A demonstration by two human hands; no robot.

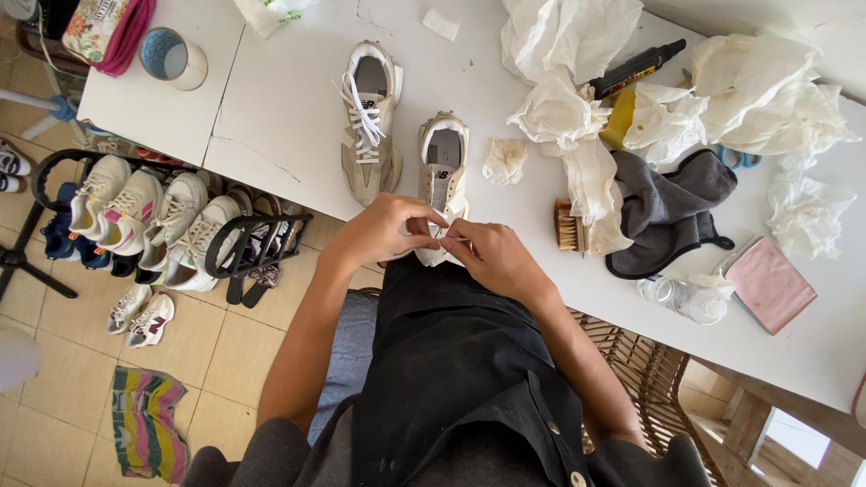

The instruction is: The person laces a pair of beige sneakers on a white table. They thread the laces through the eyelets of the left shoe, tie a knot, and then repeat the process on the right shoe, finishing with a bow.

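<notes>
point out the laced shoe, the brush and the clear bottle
laced shoe (pixel 368 126), head view, on its white laces
brush (pixel 567 226), head view, on its bristles
clear bottle (pixel 681 298), head view, on its body

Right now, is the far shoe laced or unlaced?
Laced. The far shoe shows white laces crossed up its front, ends loose; both hands are on the near shoe.

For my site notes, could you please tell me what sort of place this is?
Probably a small shoe-cleaning workspace: a white worktable with two beige lace-up sneakers, a wooden bristle brush, and a black rack of white sneakers beside it.
</notes>
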